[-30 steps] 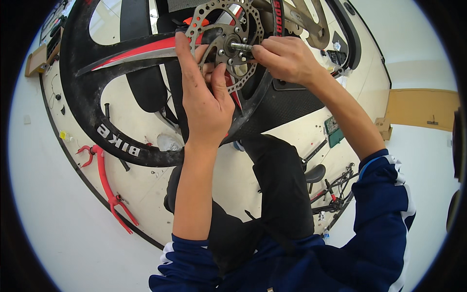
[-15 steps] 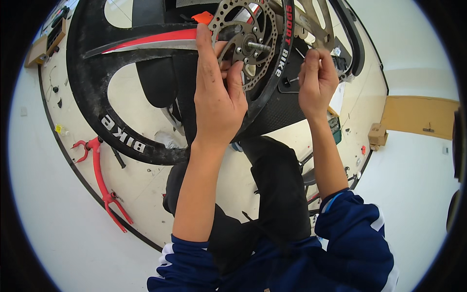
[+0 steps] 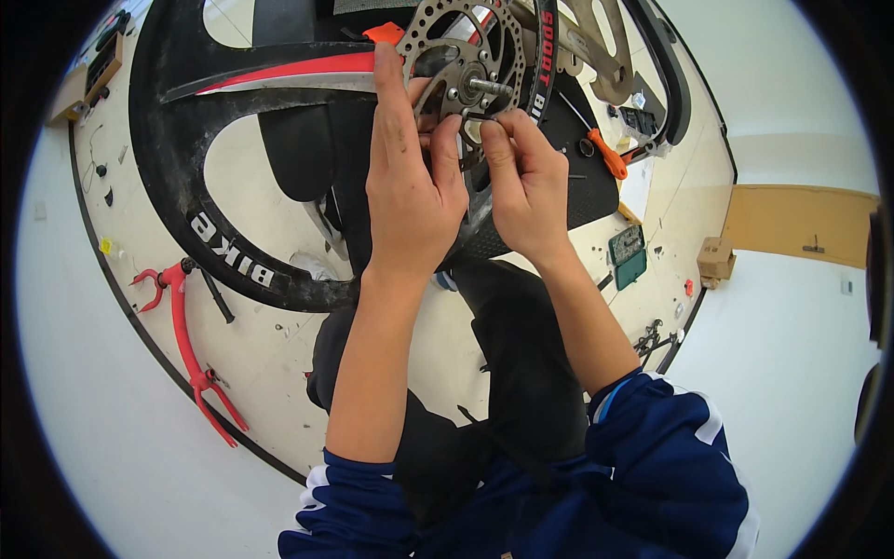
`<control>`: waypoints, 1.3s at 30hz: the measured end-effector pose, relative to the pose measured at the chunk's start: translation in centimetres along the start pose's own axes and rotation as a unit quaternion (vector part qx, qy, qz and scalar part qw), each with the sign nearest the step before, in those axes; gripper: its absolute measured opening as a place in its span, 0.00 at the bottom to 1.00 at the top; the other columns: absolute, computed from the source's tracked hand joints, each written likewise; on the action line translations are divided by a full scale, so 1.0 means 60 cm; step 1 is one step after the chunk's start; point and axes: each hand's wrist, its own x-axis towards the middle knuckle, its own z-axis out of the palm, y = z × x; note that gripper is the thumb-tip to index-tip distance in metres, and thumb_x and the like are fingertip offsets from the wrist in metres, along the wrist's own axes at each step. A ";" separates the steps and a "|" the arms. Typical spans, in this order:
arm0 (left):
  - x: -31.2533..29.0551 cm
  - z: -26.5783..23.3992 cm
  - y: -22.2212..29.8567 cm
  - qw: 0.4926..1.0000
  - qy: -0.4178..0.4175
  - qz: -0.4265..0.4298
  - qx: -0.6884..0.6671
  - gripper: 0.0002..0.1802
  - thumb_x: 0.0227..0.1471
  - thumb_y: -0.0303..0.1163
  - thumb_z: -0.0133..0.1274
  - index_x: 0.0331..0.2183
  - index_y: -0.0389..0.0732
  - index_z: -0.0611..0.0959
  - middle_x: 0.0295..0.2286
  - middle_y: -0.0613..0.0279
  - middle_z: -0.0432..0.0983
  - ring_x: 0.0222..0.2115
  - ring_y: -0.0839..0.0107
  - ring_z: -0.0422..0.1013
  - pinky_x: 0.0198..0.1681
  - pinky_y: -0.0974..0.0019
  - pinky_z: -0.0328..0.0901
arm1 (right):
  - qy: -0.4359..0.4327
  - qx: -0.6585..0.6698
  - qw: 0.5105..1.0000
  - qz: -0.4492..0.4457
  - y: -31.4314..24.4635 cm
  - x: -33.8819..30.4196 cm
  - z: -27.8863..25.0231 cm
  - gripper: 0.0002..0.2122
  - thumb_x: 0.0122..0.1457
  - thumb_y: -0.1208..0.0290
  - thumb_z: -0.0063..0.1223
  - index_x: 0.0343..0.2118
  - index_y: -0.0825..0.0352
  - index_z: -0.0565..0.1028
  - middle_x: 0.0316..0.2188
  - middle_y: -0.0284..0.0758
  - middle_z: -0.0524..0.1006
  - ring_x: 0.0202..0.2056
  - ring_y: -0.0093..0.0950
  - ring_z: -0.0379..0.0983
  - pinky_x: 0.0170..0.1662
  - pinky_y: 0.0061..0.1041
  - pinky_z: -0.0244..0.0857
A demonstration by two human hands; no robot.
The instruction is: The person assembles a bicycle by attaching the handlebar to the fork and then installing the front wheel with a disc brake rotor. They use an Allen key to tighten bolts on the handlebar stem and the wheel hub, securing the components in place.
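A black bicycle wheel [image 3: 154,140] with broad spokes stands before me, one spoke carrying a red and white stripe. At its hub is a silver perforated brake disc [image 3: 422,26], held by several bolts around a threaded axle [image 3: 491,88]. My left hand [image 3: 414,191] grips the disc's near-left side, index finger stretched up along it, thumb bent at its lower edge; the other fingertips are partly hidden behind. Close by the left thumb, my right hand [image 3: 529,182] pinches a small thin dark rod [image 3: 480,116] against the lower part of the disc; its exact kind is unclear.
An orange-handled screwdriver [image 3: 610,156] lies on the black textured mat [image 3: 582,200] at right. Beyond the mat is an open green case [image 3: 629,256]. A red bicycle fork frame [image 3: 186,326] lies on the floor at left. Cardboard boxes [image 3: 715,259] stand at far right.
My right hand has moved left from beside the wheel to the disc, bringing the small rod beside my left thumb. The screwdriver and green case show more fully. My left hand keeps its grip.
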 end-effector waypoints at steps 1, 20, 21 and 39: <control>-0.002 0.001 0.000 1.000 0.002 0.001 0.003 0.40 0.57 0.17 0.50 0.66 0.34 0.51 0.57 0.42 0.64 0.46 0.59 0.74 0.43 0.67 0.73 | 0.012 0.029 0.999 0.040 -0.004 -0.004 0.005 0.07 0.66 0.72 0.49 0.31 0.69 0.71 0.16 0.28 0.66 0.20 0.14 0.57 0.23 0.19 0.53; -0.001 -0.006 -0.004 1.000 -0.007 -0.009 0.011 0.39 0.59 0.24 0.52 0.66 0.37 0.53 0.63 0.46 0.56 0.50 0.59 0.73 0.40 0.67 0.75 | -0.041 0.359 0.913 0.190 -0.037 -0.017 0.034 0.13 0.71 0.60 0.39 0.30 0.60 0.66 0.13 0.19 0.56 0.11 0.10 0.43 0.12 0.16 0.37; -0.001 -0.007 -0.003 1.000 -0.009 -0.009 0.007 0.38 0.59 0.24 0.53 0.65 0.37 0.54 0.64 0.47 0.53 0.52 0.58 0.72 0.41 0.66 0.75 | -0.048 0.385 0.899 0.206 -0.037 -0.017 0.030 0.13 0.71 0.61 0.40 0.30 0.61 0.66 0.13 0.19 0.57 0.11 0.10 0.45 0.13 0.16 0.39; -0.002 -0.009 -0.012 0.999 0.024 0.019 0.025 0.37 0.56 0.20 0.54 0.64 0.33 0.59 0.59 0.46 0.65 0.44 0.58 0.78 0.38 0.67 0.74 | -0.106 -0.114 0.979 -0.130 0.005 0.022 -0.020 0.06 0.65 0.72 0.49 0.32 0.67 0.69 0.18 0.38 0.71 0.18 0.33 0.69 0.21 0.29 0.59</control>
